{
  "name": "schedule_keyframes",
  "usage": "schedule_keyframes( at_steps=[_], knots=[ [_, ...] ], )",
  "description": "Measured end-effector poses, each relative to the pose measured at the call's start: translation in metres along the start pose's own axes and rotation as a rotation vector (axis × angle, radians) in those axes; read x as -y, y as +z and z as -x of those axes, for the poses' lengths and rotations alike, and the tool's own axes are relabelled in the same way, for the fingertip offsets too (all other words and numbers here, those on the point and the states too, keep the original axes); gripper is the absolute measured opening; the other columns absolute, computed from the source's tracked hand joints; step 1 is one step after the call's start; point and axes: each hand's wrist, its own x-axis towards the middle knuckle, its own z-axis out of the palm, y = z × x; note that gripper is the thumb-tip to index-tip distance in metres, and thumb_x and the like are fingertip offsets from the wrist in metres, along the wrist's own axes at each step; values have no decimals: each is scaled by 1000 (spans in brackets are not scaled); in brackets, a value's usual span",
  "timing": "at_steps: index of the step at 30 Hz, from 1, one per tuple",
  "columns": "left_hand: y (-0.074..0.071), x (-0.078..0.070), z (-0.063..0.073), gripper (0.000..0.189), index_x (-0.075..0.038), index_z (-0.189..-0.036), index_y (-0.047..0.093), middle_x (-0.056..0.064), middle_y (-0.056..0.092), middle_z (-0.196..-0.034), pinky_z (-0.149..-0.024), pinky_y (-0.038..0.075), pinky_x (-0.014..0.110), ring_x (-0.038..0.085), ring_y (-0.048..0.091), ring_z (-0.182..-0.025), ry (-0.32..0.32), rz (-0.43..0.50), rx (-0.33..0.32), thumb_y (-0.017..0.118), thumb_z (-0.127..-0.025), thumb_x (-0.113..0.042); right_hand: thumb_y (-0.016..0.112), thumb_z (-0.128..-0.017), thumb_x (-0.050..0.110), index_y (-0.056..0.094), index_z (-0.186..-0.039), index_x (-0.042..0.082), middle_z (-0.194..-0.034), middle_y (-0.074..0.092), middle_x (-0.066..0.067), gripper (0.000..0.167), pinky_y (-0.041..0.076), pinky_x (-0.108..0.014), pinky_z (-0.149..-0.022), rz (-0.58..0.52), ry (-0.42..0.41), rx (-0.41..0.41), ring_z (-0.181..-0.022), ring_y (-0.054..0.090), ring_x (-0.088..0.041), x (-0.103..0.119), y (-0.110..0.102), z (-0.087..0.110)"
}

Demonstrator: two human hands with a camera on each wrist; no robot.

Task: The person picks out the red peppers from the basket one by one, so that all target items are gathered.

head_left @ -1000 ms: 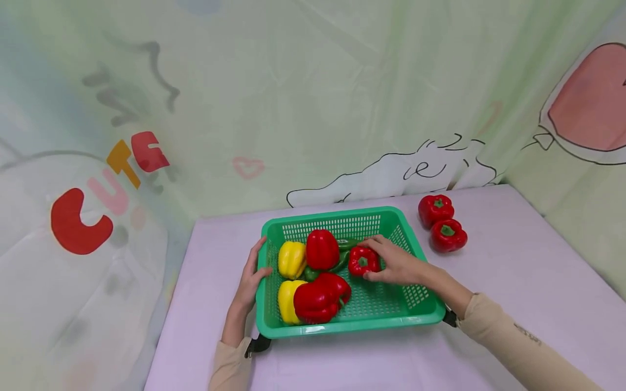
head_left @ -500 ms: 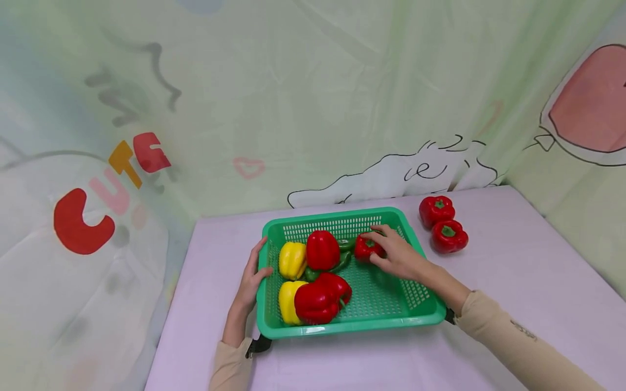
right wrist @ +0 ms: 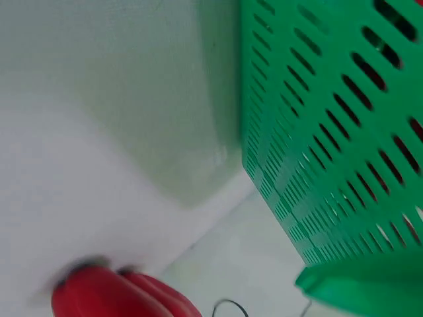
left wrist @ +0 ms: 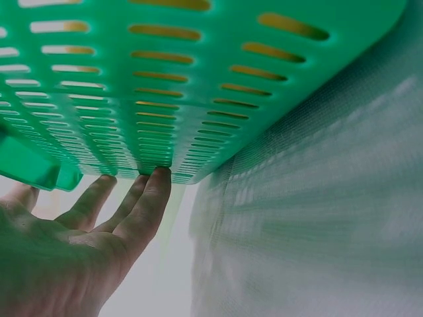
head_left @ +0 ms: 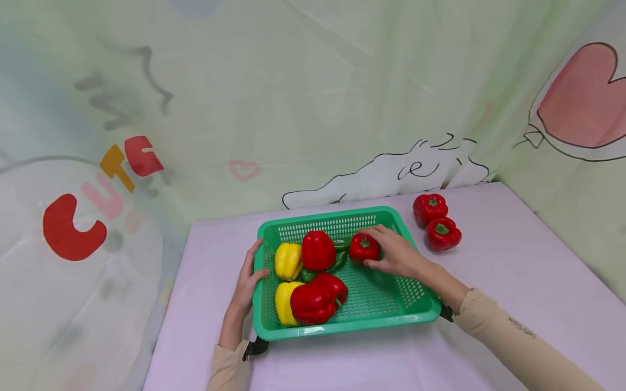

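Note:
A green plastic basket (head_left: 342, 327) stands on the table. At its left side, my left hand (head_left: 244, 285) holds the rim, thumb over the edge. In the left wrist view, that hand's fingertips (left wrist: 158, 177) lie against the slotted outer wall. Inside the basket at the right, my right hand (head_left: 393, 254) grips a red bell pepper (head_left: 363, 251) between fingers and thumb. Left of it lie long green peppers (head_left: 337, 263), an upright red bell pepper (head_left: 318, 251), two yellow bell peppers (head_left: 287, 260), and a large red bell pepper (head_left: 313, 301) on its side.
Two more red bell peppers (head_left: 442, 233) sit on the pale lilac table (head_left: 508, 271), right of the basket. One red pepper (right wrist: 115, 297) also shows in the right wrist view, beside the slotted basket wall. A printed curtain (head_left: 313, 98) hangs behind the table.
My right hand has shifted the red bell pepper toward the back of the basket, up against the green peppers, and its stem now faces upward. My left hand keeps its place on the rim.

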Motion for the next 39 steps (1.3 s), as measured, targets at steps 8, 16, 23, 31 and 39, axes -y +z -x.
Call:
schedule_keyframes(
  at_steps=[8, 16, 23, 31, 39],
  knots=[
    [-4, -3, -2, 70, -19, -157, 22, 12, 22, -160, -103, 39, 45, 34, 36, -132, 18, 4, 3, 46, -93, -3, 85, -75, 28, 50, -141, 5, -132, 58, -18, 78, 56, -49, -80, 19, 40, -86, -111, 59, -35, 14, -37, 11],
    [-3, -3, -1, 70, -18, -157, 21, 12, 21, -160, -102, 40, 42, 34, 36, -132, 11, 3, 11, 46, -94, -4, 88, -71, 17, 53, -135, 1, -122, 61, -20, 75, 57, -49, -70, -9, 18, -285, -97, 62, -34, 4, -72, 39],
    [-1, -1, 1, 70, -19, -157, 22, 11, 21, -161, -104, 38, 47, 35, 36, -133, 6, 2, 14, 47, -94, -5, 87, -70, 6, 54, -136, 2, -126, 58, -21, 74, 50, -14, -71, -47, 35, -361, -103, 57, -27, -11, -96, 69],
    [-3, -1, 5, 70, -18, -157, 22, 11, 22, -161, -104, 37, 48, 35, 36, -133, -5, -4, -4, 46, -93, -2, 87, -62, -5, 56, -136, 4, -127, 57, 4, 81, 40, -2, -78, -77, 49, -412, -107, 47, 6, -24, -111, 103],
    [-1, 0, 2, 70, -18, -157, 22, 11, 21, -161, -100, 41, 32, 34, 35, -134, 8, 18, 11, 47, -93, -2, 87, -67, 1, 55, -135, 1, -121, 48, 26, 75, 41, -3, -75, -122, 149, -365, -103, 46, 10, -45, -106, 130]
  ],
)
